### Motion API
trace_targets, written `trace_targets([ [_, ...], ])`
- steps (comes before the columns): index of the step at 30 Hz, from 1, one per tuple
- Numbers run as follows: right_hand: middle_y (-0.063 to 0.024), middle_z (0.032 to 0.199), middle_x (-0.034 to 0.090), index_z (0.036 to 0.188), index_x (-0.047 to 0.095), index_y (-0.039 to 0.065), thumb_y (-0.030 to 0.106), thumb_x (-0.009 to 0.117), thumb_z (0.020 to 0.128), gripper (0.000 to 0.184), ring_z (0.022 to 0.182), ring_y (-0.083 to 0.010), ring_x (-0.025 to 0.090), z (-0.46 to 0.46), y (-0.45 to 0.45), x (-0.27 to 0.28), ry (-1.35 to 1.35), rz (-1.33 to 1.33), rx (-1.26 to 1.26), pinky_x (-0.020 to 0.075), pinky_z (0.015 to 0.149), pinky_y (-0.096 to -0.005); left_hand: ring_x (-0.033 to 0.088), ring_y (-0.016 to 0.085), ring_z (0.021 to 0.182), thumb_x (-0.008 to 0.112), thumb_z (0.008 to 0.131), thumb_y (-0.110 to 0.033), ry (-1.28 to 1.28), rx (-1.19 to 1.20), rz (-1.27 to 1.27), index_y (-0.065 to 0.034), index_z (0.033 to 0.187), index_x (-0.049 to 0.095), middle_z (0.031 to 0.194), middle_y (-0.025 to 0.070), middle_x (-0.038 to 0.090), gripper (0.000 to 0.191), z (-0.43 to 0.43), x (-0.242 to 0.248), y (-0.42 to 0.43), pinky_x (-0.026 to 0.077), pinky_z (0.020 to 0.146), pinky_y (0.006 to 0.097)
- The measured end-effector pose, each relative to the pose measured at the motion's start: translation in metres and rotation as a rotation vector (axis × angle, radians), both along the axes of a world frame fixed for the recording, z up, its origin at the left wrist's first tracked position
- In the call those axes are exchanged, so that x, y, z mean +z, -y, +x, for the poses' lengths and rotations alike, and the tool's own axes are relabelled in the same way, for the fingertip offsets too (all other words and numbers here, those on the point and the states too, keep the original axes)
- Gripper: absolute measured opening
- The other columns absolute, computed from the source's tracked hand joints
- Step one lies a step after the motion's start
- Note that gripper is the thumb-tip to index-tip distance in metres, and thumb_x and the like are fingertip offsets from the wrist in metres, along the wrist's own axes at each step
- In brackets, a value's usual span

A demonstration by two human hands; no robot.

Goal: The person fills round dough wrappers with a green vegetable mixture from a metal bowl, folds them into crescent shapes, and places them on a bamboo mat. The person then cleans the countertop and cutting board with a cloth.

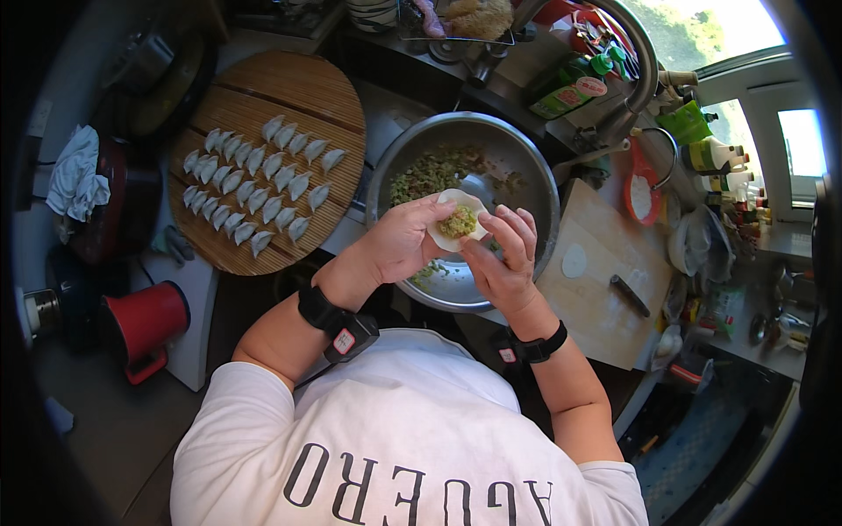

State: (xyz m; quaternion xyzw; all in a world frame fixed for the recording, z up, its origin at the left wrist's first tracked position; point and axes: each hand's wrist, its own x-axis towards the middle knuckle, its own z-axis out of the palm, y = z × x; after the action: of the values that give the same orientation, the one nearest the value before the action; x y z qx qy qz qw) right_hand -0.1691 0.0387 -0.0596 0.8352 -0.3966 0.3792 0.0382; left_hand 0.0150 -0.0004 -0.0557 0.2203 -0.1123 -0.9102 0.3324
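Note:
Between both hands, above a large steel bowl (pixel 543 197), is a round dough wrapper (pixel 447 197) with a mound of green and pinkish filling (pixel 458 222) on it. My left hand (pixel 408 240) grips the wrapper's left edge, thumb on top. The fingertips of my right hand (pixel 503 256) pinch its right edge. Chopped filling (pixel 427 172) lies in the bowl under the hands. Rows of folded dumplings (pixel 245 192) rest on a round slatted wooden tray (pixel 316 85) at the left. One flat wrapper (pixel 574 261) lies on a floured board (pixel 598 230) at the right.
A dark short rolling pin (pixel 629 295) lies on the board. Beyond the bowl are a faucet (pixel 641 79) and a green soap bottle (pixel 569 85). A red scoop with white powder (pixel 641 187) is beyond the board. A red pitcher (pixel 146 322) stands at the lower left.

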Motion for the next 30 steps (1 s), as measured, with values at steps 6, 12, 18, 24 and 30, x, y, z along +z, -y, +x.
trace_targets([
  [6,-0.0097,0.117,0.057,0.081,0.065,0.010,0.006,0.076,0.066,0.019,0.119,-0.0327,0.045,0.013,0.004,0.044,0.206,0.234,-0.021,0.0393,0.095,-0.0413,0.053,0.018,0.112,0.038,0.101,-0.022,0.105,-0.031,-0.321,-0.0003,0.134,0.037,0.122,0.0115,0.052,0.040,0.000,0.017,-0.008,0.044,0.097,0.0328],
  [12,-0.0108,0.116,0.056,0.084,0.064,0.009,0.000,0.075,0.068,0.021,0.120,-0.0319,0.044,0.015,0.005,0.059,0.429,0.502,-0.009,0.0395,0.096,-0.0405,0.050,0.012,0.111,0.053,0.096,-0.021,0.253,0.033,-0.864,-0.0034,0.136,0.035,0.124,0.0070,0.047,0.047,0.004,0.029,-0.010,0.042,0.093,0.0240],
  [18,-0.0114,0.118,0.054,0.087,0.063,0.007,0.001,0.074,0.072,0.020,0.120,-0.0286,0.044,0.013,0.004,0.059,0.550,0.605,0.017,0.0385,0.096,-0.0383,0.052,0.013,0.110,0.054,0.095,-0.013,0.347,-0.135,-0.864,-0.0026,0.135,0.039,0.123,0.0085,0.051,0.044,0.009,0.037,-0.009,0.045,0.092,0.0268],
  [24,-0.0091,0.112,0.054,0.103,0.060,0.002,0.003,0.072,0.079,0.027,0.108,-0.0182,0.050,0.022,-0.003,0.066,1.091,0.986,0.065,0.0419,0.091,-0.0297,0.055,0.012,0.105,0.055,0.095,-0.017,0.338,-0.086,-0.899,-0.0016,0.128,0.048,0.115,0.0087,0.058,0.037,0.008,0.037,-0.010,0.044,0.091,0.0256],
  [30,-0.0062,0.104,0.055,0.109,0.065,0.000,0.003,0.067,0.083,0.026,0.091,-0.0118,0.055,0.012,-0.001,0.071,1.075,1.214,0.144,0.0459,0.078,-0.0218,0.055,0.019,0.110,0.055,0.094,-0.016,0.322,0.008,-0.953,-0.0014,0.140,0.032,0.127,0.0119,0.051,0.053,0.003,0.034,-0.010,0.044,0.094,0.0287],
])
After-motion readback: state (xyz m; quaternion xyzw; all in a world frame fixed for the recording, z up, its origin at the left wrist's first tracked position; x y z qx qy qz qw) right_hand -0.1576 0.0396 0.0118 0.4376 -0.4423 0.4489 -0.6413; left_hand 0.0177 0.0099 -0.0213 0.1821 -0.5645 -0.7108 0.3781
